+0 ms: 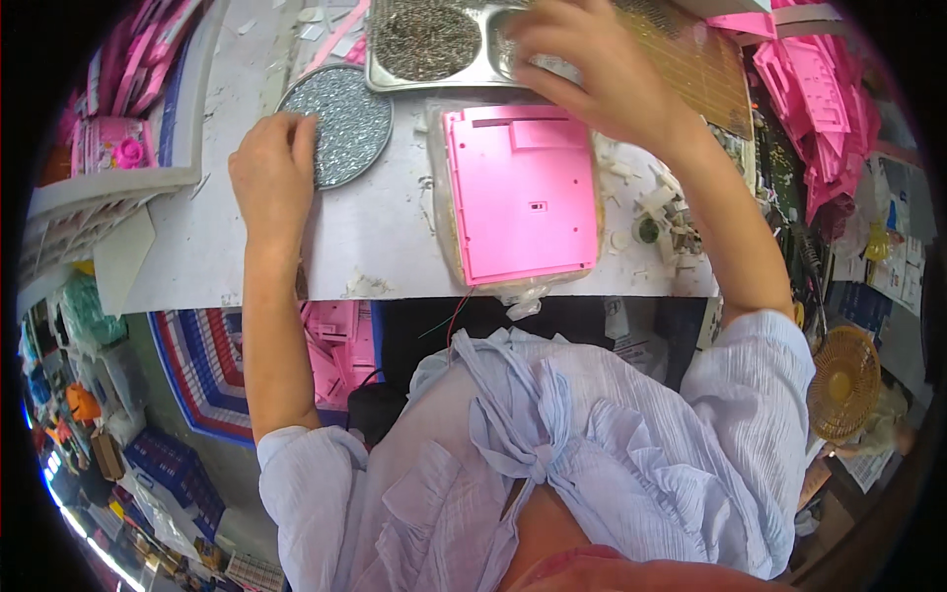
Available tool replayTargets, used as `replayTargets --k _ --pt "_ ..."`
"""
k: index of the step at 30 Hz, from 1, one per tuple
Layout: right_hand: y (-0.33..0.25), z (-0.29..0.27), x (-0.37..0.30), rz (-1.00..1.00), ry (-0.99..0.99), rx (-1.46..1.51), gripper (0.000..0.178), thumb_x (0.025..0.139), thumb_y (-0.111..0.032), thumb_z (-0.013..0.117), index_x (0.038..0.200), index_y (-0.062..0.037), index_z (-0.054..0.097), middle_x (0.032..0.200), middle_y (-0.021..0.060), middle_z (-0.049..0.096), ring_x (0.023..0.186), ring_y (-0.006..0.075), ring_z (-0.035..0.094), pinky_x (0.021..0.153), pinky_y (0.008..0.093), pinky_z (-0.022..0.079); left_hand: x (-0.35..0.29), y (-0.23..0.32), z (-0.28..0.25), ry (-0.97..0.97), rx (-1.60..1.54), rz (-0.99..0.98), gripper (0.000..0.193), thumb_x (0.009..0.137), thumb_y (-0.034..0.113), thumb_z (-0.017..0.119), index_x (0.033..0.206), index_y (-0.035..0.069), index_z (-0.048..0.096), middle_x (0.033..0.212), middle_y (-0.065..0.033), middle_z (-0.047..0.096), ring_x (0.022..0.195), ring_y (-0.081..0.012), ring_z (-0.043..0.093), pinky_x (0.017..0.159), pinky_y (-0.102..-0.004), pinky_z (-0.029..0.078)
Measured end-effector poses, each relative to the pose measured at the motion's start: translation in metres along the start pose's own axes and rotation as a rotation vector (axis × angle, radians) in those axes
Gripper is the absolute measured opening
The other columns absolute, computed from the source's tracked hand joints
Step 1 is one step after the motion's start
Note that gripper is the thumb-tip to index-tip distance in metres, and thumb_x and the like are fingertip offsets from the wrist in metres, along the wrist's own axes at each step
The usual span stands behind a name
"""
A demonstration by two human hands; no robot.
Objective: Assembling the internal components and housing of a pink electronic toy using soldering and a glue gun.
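My left hand (271, 178) is at the left rim of a round dish (387, 148) full of small silvery metal pieces. Its fingers are bent and pressed together; anything between them is too small to make out. Over the right compartment of a metal tray (434, 85) hovers my right hand (597, 74), its fingertips smeared by motion. Dark small metal parts (424, 39) fill the tray's left round compartment. In front of me a flat pink plastic panel (523, 212) lies on a wrapped pad (446, 237), touched by neither hand.
Small white plastic parts (661, 212) lie scattered right of the panel. Stacked pink parts (814, 99) stand at the far right, and more sit in a pale bin (182, 178) at the left. Below the table edge is a striped basket (202, 380) with pink pieces.
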State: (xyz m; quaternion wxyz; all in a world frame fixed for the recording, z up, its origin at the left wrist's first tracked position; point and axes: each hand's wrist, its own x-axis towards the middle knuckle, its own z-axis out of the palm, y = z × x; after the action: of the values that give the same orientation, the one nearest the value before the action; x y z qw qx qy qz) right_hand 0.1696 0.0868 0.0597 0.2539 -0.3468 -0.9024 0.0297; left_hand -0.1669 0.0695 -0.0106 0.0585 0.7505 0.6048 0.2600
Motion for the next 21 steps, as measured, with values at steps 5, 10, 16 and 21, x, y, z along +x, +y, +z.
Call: replayTargets --k 5,10,16,21 --pt "-0.001 -0.006 -0.06 0.285 -0.174 -0.046 0.009 0.086 -0.013 0.072 0.093 -0.0063 0.072 0.126 0.0043 0.065 0.127 0.034 0.045 0.106 0.0435 0.042 -0.014 0.045 0.004 -0.057 -0.393 0.045 0.013 0.093 0.014 0.068 0.091 0.001 0.072 0.087 -0.0133 0.07 0.076 -0.0294 0.066 0.071 -0.0384 0.05" --pt "0.0 -0.007 -0.05 0.191 -0.203 -0.077 0.012 0.083 -0.013 0.075 0.092 -0.0056 0.072 0.125 0.0038 0.065 0.125 0.0329 0.047 0.104 0.0442 0.045 -0.026 0.087 0.008 -0.124 -0.567 0.053 0.007 0.089 0.009 0.071 0.09 0.002 0.072 0.085 -0.0119 0.069 0.075 -0.0266 0.066 0.07 -0.0371 0.05" --pt "-0.002 -0.026 -0.018 0.056 -0.216 -0.106 0.012 0.08 -0.013 0.076 0.088 -0.006 0.072 0.104 0.0064 0.067 0.113 0.0326 0.053 0.096 0.0436 0.047 -0.025 0.088 0.026 -0.002 -0.442 0.35 0.007 0.083 0.01 0.075 0.087 0.005 0.072 0.083 -0.0062 0.068 0.076 -0.0277 0.064 0.072 -0.0395 0.048" --pt "-0.011 0.0 0.025 -0.053 -0.079 -0.009 0.013 0.078 -0.015 0.076 0.087 -0.0066 0.073 0.096 0.0066 0.067 0.104 0.0313 0.055 0.092 0.0401 0.048 -0.021 0.094 0.018 -0.018 -0.137 0.532 0.007 0.085 0.011 0.077 0.091 0.009 0.075 0.087 -0.0041 0.069 0.081 -0.0234 0.064 0.079 -0.0353 0.044"
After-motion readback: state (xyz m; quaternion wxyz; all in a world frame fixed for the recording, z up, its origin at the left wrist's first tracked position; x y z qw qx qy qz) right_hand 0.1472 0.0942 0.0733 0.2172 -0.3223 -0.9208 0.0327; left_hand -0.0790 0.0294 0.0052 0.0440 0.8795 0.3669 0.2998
